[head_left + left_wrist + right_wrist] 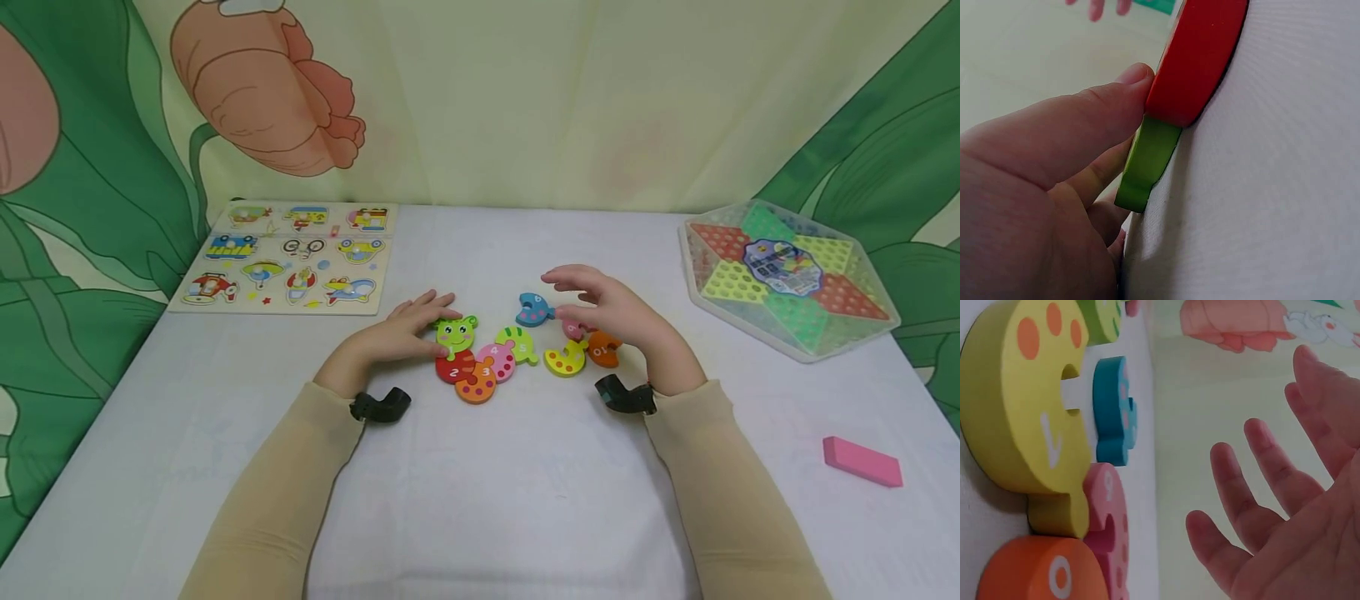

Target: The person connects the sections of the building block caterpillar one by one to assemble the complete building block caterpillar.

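My left hand (401,337) rests beside a green smiling animal-head puzzle piece (454,333), fingers extended. Its thumb touches the edge of the red piece (1200,56), close to where the green piece (1147,162) joins it. Following on in a chain are an orange piece (477,385), a pink piece (499,362) and a striped green piece (517,343). My right hand (611,304) hovers with spread, slightly bent fingers and holds nothing. Near it lie a blue piece (533,310), a yellow piece (566,360), a partly hidden pink piece (1110,519) and a dark orange piece (603,350).
A wooden vehicle puzzle board (292,271) lies at the back left. At the back right sits a hexagonal clear box (787,279) with coloured triangles. A pink block (862,462) lies at the right on the white-covered table (487,500). Patterned curtains (562,108) stand behind.
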A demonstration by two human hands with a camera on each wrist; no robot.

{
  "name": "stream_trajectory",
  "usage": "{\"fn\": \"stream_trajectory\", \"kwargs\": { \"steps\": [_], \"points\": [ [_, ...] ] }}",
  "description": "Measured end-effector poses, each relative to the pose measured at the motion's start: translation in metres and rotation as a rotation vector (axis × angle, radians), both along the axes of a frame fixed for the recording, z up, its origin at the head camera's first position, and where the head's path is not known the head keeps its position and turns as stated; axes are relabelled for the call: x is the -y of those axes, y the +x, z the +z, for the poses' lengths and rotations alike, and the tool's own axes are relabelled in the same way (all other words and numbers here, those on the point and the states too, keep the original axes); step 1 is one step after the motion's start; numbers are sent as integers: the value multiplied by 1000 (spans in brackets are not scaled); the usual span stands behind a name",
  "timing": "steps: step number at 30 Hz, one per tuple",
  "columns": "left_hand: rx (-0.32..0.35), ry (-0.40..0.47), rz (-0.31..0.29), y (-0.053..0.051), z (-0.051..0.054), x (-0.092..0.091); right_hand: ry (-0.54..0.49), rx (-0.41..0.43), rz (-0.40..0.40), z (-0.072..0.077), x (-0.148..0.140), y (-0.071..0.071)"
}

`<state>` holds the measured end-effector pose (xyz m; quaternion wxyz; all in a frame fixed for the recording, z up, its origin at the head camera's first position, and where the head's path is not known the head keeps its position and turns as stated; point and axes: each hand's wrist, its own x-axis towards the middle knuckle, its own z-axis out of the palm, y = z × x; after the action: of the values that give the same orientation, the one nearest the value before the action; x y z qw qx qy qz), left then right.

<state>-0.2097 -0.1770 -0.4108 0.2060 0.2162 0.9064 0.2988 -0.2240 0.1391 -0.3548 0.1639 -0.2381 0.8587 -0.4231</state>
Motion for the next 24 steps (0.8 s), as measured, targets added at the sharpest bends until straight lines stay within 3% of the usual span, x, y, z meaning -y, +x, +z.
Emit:
{"fn": "stream_trajectory", "kwargs": {
  "steps": [4, 12, 18, 24],
  "points": [
    [6, -10, 4, 0, 1, 0, 30, 23, 8, -7, 4, -6],
    [5, 0, 0, 0, -1, -1, 191, 51, 32, -26, 14, -14],
    [3, -1, -4, 0, -1, -2, 220, 43, 29, -34, 16, -16],
    [7, -5, 1, -1, -1, -1, 264, -24, 86, -35, 19, -16]
  ]
}}
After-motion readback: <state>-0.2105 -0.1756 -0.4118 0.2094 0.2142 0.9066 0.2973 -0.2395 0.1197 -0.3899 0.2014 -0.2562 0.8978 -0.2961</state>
